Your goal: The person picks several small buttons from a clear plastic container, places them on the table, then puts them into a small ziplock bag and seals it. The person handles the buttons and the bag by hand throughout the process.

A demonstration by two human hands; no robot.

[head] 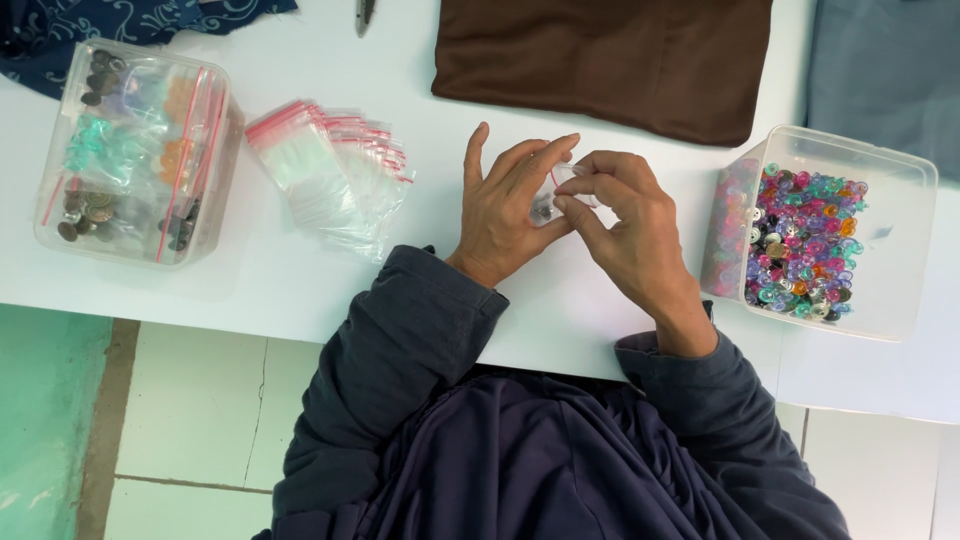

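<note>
Left hand: hovering over the table's middle, index and thumb pinching the small bag, other fingers spreading upward.
Right hand: meeting the left, fingertips closing on the same bag's top edge.
Bag: clear, red-striped, hanging between both hands, dark bits showing inside.
Left side: a pile of empty bags lying near; a box of filled bags sitting farther out.
Right side: a tub of coloured buttons standing well apart.
Above: brown cloth lying folded.
</note>
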